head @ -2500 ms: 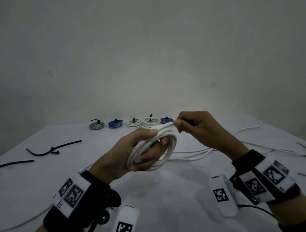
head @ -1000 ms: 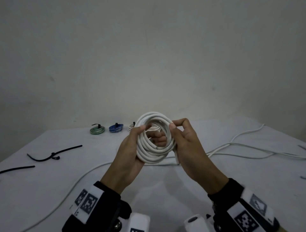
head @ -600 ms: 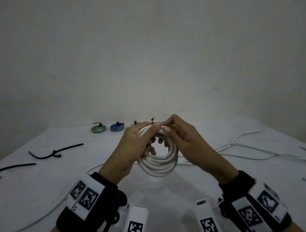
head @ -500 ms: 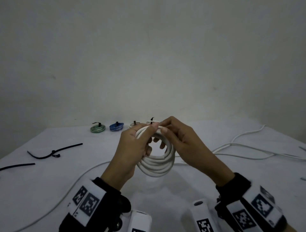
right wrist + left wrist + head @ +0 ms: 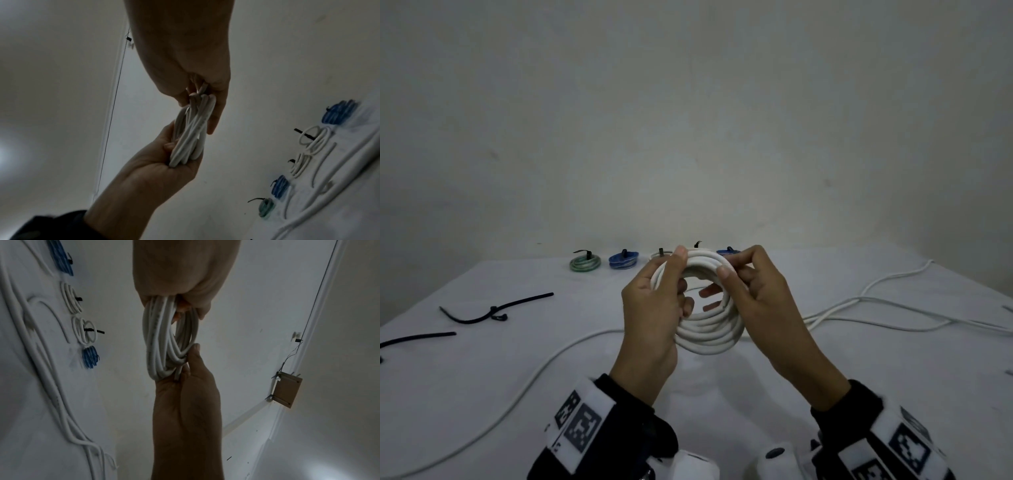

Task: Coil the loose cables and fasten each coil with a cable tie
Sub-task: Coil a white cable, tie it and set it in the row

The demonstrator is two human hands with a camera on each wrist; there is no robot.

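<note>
Both hands hold a white cable coil (image 5: 709, 337) upright above the table (image 5: 722, 404), its opening facing me. My left hand (image 5: 654, 308) grips the coil's left side, thumb on top and fingers through the hole. My right hand (image 5: 753, 294) pinches the top right of the coil, thumb on the near face. In the left wrist view the coil (image 5: 158, 337) hangs between the left hand (image 5: 180, 308) above and the right hand (image 5: 189, 356) below. The right wrist view shows the coil (image 5: 191, 133) edge-on between the right hand (image 5: 203, 100) and the left hand (image 5: 180, 151). No tie is on this coil.
Tied coils line the table's far edge: a green one (image 5: 585, 264), a blue one (image 5: 623, 262) and another blue one (image 5: 727, 251), with white ones partly hidden behind my hands. Black cable ties (image 5: 493, 310) lie at the left. Loose white cables (image 5: 876, 301) run across the right and front left.
The right hand went from pulling the cable's end to holding the coil. The coil has turned upright, and over the last half second the two thumbs moved apart along its top.
</note>
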